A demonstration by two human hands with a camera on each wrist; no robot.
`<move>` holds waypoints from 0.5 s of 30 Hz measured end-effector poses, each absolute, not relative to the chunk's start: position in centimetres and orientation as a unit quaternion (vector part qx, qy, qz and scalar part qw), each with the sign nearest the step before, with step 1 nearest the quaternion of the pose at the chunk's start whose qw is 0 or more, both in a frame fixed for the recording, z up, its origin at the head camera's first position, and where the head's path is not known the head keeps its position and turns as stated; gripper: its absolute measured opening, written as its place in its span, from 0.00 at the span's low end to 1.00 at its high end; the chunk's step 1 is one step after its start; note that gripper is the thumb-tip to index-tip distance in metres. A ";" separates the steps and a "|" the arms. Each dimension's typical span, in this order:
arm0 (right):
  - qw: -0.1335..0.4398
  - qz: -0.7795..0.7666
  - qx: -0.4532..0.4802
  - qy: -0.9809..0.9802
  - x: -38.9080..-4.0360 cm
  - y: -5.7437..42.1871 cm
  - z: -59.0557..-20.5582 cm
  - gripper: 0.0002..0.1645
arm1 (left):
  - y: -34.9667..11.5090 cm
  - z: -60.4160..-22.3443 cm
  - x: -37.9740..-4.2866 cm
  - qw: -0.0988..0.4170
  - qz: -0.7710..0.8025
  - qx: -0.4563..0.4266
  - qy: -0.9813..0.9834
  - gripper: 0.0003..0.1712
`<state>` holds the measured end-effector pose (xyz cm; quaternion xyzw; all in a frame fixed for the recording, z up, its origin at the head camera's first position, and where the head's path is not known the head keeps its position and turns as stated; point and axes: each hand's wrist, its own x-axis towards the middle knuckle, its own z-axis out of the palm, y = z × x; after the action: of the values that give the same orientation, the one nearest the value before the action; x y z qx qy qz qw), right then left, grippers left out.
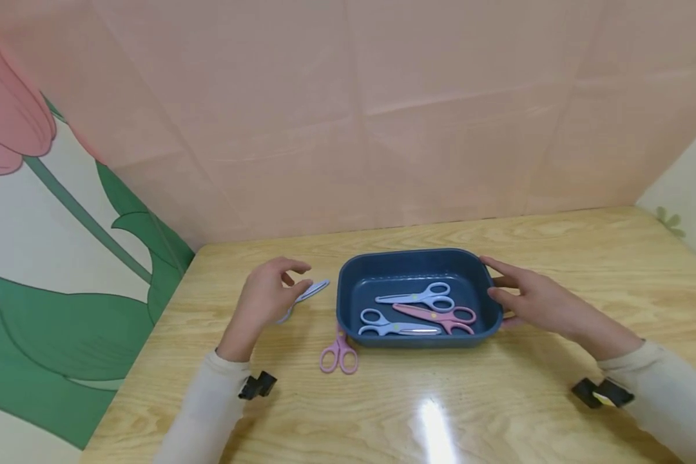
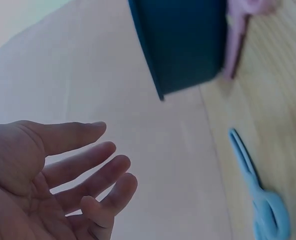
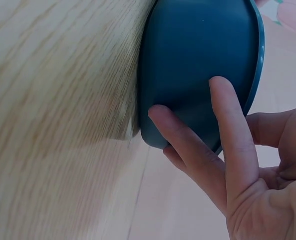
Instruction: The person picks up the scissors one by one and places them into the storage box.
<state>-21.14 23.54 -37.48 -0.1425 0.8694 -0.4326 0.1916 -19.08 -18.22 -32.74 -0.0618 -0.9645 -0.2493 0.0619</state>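
My left hand (image 1: pixel 267 293) hovers over the tabletop, thumb and fingers loosely bent and apart, holding nothing. Partly hidden behind it lies a pair of light blue scissors (image 1: pixel 312 290), which the left wrist view shows apart from the fingers. At the right end of a dark blue rectangular tray (image 1: pixel 412 344), my right hand (image 1: pixel 533 299) grips the wall, thumb at the rim and fingers spread on the outside. Inside the tray are two pairs of blue scissors, one farther back (image 1: pixel 423 298) and one in front (image 1: pixel 391 325), plus a pink pair (image 1: pixel 441 317).
Pink scissors (image 1: pixel 339 353) lie by the tray's front left corner, handles toward me, blades partly hidden by the tray. The wooden table (image 1: pixel 325 419) meets a pale pink covered wall (image 1: pixel 383 129) at the back. A wall with a tulip picture (image 1: pixel 46 322) stands at left.
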 end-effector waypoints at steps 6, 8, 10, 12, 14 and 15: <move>0.189 -0.429 -0.146 0.871 -21.2 23.4 -37.5 0.43 | -20.1 -33.8 -19.4 0.042 -0.213 -0.049 -0.975 0.22; 0.189 -0.427 -0.145 0.872 -21.2 23.4 -37.4 0.43 | -20.8 -34.2 -19.5 0.032 -0.205 -0.039 -0.978 0.22; 0.189 -0.426 -0.143 0.873 -21.2 23.3 -37.5 0.43 | -21.3 -34.5 -19.7 0.019 -0.199 -0.030 -0.979 0.22; 0.189 -0.426 -0.142 0.873 -21.2 23.3 -37.5 0.43 | -21.8 -34.7 -19.9 0.009 -0.199 -0.022 -0.980 0.21; 0.189 -0.425 -0.140 0.874 -21.2 23.4 -37.5 0.43 | -22.2 -35.0 -20.2 0.004 -0.200 -0.018 -0.980 0.20; 0.189 -0.426 -0.140 0.874 -21.2 23.4 -37.5 0.43 | -22.4 -35.2 -20.4 0.004 -0.202 -0.019 -0.979 0.20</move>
<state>-21.16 23.38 -37.45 -0.1400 0.8737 -0.4257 0.1892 -20.38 -22.41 -35.17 -0.0189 -0.9792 -0.2019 0.0036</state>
